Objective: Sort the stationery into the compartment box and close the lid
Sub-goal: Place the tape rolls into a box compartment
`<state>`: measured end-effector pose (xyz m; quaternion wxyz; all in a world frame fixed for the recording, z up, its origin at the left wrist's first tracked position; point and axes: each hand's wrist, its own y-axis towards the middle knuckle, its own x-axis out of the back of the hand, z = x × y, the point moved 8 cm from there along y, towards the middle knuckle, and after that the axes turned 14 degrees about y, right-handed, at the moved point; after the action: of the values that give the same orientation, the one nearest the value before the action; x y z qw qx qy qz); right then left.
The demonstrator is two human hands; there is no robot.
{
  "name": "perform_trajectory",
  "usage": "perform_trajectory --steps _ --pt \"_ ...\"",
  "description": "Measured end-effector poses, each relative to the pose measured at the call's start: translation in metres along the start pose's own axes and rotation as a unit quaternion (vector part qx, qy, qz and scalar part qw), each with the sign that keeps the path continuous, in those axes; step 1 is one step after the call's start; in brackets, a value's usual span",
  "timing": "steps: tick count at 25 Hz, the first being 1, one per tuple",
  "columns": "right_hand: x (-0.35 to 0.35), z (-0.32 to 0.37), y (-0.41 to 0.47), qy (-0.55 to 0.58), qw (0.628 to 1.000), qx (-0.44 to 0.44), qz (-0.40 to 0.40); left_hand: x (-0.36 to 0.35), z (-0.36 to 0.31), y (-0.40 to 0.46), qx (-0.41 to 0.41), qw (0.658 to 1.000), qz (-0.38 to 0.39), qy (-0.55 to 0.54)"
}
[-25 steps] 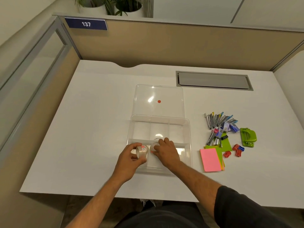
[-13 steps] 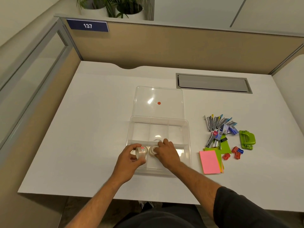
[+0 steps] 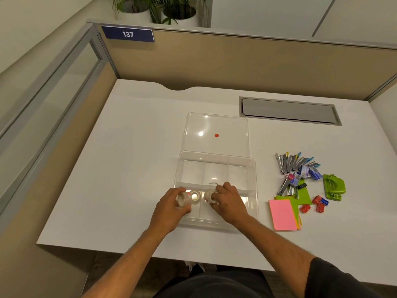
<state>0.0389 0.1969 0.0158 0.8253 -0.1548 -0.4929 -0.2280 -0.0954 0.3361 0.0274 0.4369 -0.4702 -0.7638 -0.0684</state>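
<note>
The person's left hand (image 3: 171,208) is curling its fingers round a clear roll of adhesive tape (image 3: 183,199), holding it on edge over the near-left compartment of the transparent plastic compartment box (image 3: 253,190), while the right hand (image 3: 226,201) is pinching a second clear tape roll (image 3: 211,196) just across the centre divider; a third small roll (image 3: 195,195) is lying between them, though which compartment it is sitting in cannot be told. The box's clear hinged lid with a red dot (image 3: 217,130) is lying open flat behind the far compartments. The rest of the stationery is waiting well apart to the right: a cluster of small metal staplers (image 3: 294,163), a green hole punch (image 3: 334,187), pink and green sticky notes (image 3: 282,214) and red pencil sharpeners (image 3: 318,204). The likely risk is that a roll released on edge is going to roll or tip across the low divider into the wrong compartment, or knock its neighbour; both hands working close together could also nudge the light box along the smooth desk. The white desk (image 3: 129,168) is matt and plain, with a grey cable hatch (image 3: 289,110) set into it, beige partition panels around it, a blue sign reading 137 (image 3: 128,34) and potted plants (image 3: 159,9) beyond the partition.
</note>
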Motion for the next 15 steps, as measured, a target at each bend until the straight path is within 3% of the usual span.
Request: perform_trajectory --steps 8,12,15 --pt "0.015 -0.005 -0.016 0.035 0.999 -0.023 -0.033 -0.032 -0.020 0.041 -0.072 0.969 -0.021 0.234" --pt "0.020 -0.012 -0.020 0.040 0.997 -0.049 -0.039 -0.033 -0.020 0.044 -0.071 0.971 -0.029 0.227" --pt "0.019 -0.018 -0.020 0.050 0.996 -0.071 -0.033 -0.022 -0.005 0.036 -0.025 0.983 -0.035 0.178"
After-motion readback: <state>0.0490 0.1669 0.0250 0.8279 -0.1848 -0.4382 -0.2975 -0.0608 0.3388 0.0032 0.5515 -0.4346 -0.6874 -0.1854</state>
